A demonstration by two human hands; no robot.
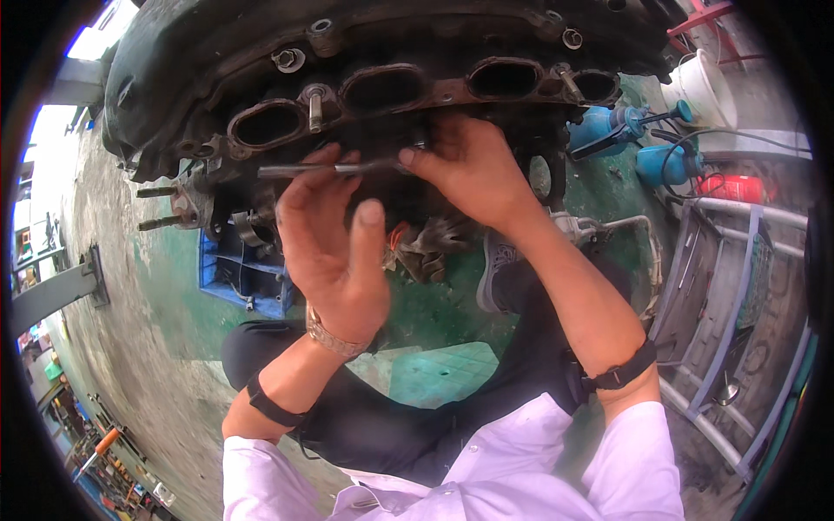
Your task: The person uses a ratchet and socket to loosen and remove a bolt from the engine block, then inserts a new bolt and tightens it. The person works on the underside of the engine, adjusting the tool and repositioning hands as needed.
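Observation:
A large dark engine (452,35) with a row of oval ports fills the top of the view. Just below the ports lies a slim metal ratchet handle (287,171), roughly level. My right hand (473,169) is closed around its right end, thumb pressed on it; the tool's head and what it sits on are hidden. My left hand (334,239) is open, palm up, its thumb apart and its fingertips against the handle's middle. A stud (315,108) sticks out between two ports.
A blue tray (248,273) with parts stands on the green floor at left. Crumpled gloves (426,247) lie below the engine. On the right are blue pump cans (604,130), a white bucket (704,91) and a metal frame (721,295). Tools (104,451) lie at lower left.

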